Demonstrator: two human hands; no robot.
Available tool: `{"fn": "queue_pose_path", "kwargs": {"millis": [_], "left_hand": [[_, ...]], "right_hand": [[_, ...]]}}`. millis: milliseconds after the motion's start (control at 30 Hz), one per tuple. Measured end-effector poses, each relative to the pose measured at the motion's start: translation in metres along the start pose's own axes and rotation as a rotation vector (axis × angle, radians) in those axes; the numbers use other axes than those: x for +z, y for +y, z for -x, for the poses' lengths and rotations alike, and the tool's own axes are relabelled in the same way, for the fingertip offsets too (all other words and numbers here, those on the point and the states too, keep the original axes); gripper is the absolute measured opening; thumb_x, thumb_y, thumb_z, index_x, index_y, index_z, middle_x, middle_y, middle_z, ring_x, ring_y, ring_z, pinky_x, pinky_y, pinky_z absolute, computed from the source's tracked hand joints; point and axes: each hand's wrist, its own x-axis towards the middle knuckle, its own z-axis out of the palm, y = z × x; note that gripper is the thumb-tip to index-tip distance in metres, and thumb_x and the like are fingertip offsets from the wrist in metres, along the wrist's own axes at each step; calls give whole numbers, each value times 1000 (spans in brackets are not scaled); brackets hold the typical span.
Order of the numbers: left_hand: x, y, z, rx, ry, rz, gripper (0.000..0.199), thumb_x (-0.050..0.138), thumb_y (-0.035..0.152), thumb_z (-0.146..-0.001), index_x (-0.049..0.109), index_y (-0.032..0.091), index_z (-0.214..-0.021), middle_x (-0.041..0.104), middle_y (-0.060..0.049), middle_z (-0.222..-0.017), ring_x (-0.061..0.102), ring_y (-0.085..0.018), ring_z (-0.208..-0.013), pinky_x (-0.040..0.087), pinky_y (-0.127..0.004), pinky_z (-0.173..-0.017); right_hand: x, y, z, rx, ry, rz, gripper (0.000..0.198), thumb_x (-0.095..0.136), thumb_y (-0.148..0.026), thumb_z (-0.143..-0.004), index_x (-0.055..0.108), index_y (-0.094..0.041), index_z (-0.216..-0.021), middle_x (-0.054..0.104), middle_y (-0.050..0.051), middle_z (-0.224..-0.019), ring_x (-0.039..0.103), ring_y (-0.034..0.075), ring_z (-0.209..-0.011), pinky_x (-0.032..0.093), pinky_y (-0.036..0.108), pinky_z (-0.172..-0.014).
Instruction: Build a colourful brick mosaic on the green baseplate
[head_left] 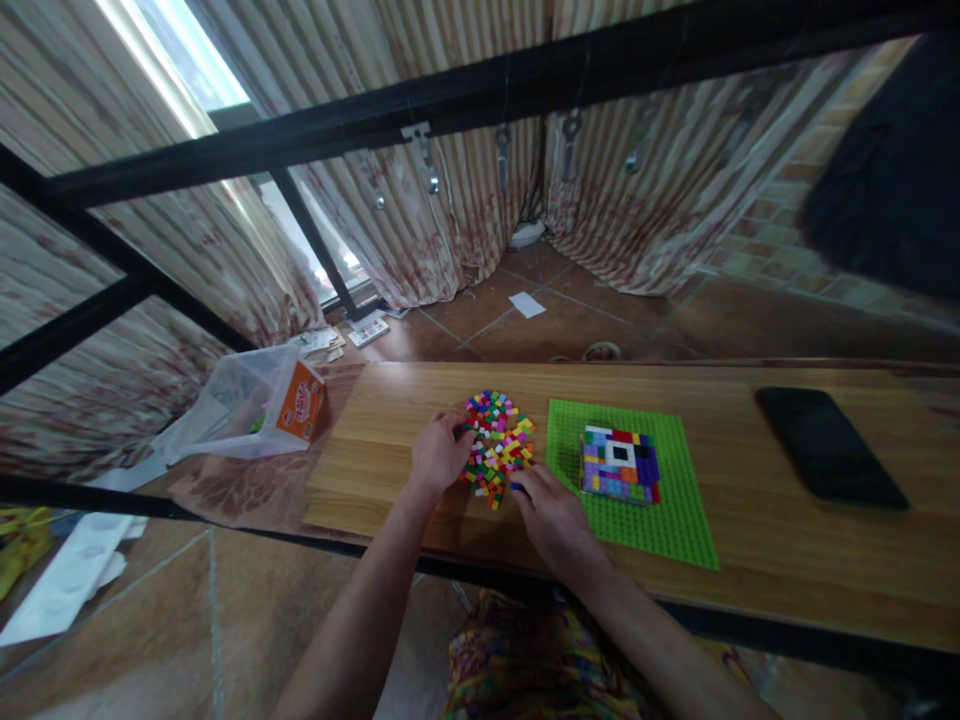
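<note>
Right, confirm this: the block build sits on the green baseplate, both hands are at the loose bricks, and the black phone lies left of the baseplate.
Wrong side: the head view shows the black phone lying right of the green baseplate, not left. The block build sits on the baseplate, and the left hand and right hand are both at the loose bricks.
</note>
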Motion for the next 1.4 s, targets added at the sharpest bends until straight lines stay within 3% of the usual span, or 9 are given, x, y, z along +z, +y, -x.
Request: {"fn": "queue_pose_path", "kwargs": {"millis": [167,300,433,533,667,800,1100,1200,1400], "left_hand": [[-3,-2,2,3,26,63,14,58,19,-80,69,20,-88,65,-7,-92,60,-20,-81,44,-29,-74],[-8,4,24,-52,55,422,17,63,23,-77,67,21,-92,66,-4,-91,59,-17,-77,45,-27,-71],[-9,24,61,-94,-171,911,18,70,27,-71,66,18,-86,66,-2,-81,59,-16,-76,46,-25,-72],[-10,36,84,-199,-278,1064,20,74,29,-68,67,16,-82,63,0,-72,56,-13,-66,44,-22,-63],[-9,40,101,-343,-357,1207,24,75,34,-69,67,14,-79,60,1,-60,50,-9,-55,41,-20,-53],[-2,39,110,-416,-392,1301,26,78,33,-66,67,13,-78,64,-1,-62,53,-9,-55,42,-19,-53],[-5,47,111,-450,-347,1333,29,77,32,-68,69,13,-88,68,-3,-69,59,-11,-62,46,-20,-58],[-7,47,111,-434,-298,1299,26,77,31,-68,67,13,-84,66,-1,-66,57,-10,-60,44,-19,-55],[-6,46,113,-403,-277,1274,20,77,28,-68,66,13,-75,63,1,-62,53,-8,-58,43,-19,-57]], "right_hand": [[3,-2,-4,11,-25,41,19,46,-13,-89,62,-20,-94,63,8,-92,60,21,-86,50,32,-78],[-7,-8,-7,97,82,-182,19,49,-19,-89,64,-21,-101,66,8,-98,62,20,-90,50,33,-82],[-17,-16,-13,262,119,-556,22,55,-36,-87,65,-20,-100,69,5,-91,64,18,-82,51,29,-74],[-21,-23,-11,306,45,-754,22,57,-39,-85,66,-20,-87,70,3,-81,64,17,-76,50,27,-69],[-21,-30,3,366,10,-793,21,57,-36,-84,65,-19,-76,65,0,-68,58,14,-65,45,24,-61],[-18,-29,16,451,29,-838,26,58,-40,-83,65,-17,-72,59,-1,-63,52,13,-60,41,24,-58],[-21,-25,17,794,34,-1421,23,69,-39,-71,62,-18,-77,55,-2,-66,49,10,-57,39,22,-50],[-23,-30,17,807,-32,-1364,28,66,-46,-74,60,-18,-76,53,-3,-64,46,10,-53,34,20,-46],[-21,-37,18,657,-91,-1121,34,70,-48,-72,60,-16,-68,52,-3,-57,36,6,-49,26,20,-45]]}}
